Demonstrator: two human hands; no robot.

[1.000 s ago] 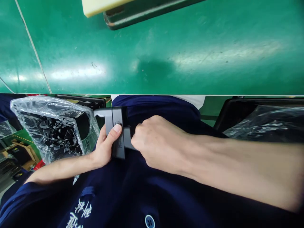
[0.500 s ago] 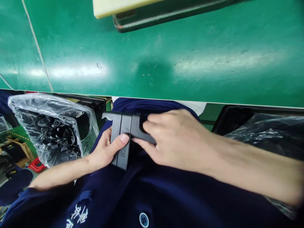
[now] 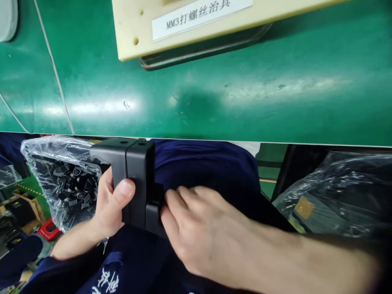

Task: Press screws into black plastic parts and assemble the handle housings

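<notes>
A black plastic housing (image 3: 134,183) with a seam down its face hangs over my lap, below the table edge. My left hand (image 3: 112,204) is wrapped round its left side, the thumb pressed on the front face. On its lower right side a smaller black part juts out. My right hand (image 3: 196,224) is closed against that part, fingers curled round its end; the fingertips are hidden.
The green table (image 3: 183,106) bears a cream fixture plate (image 3: 131,24) with a white label (image 3: 202,16). A plastic-lined bin (image 3: 76,183) of black parts stands at the left, near a red stool (image 3: 49,229). More plastic sheeting (image 3: 346,204) covers a container at the right.
The black housing has moved left and turned, now showing a different face. My right hand has shifted left and down. The view has shifted, showing more of the cream plate.
</notes>
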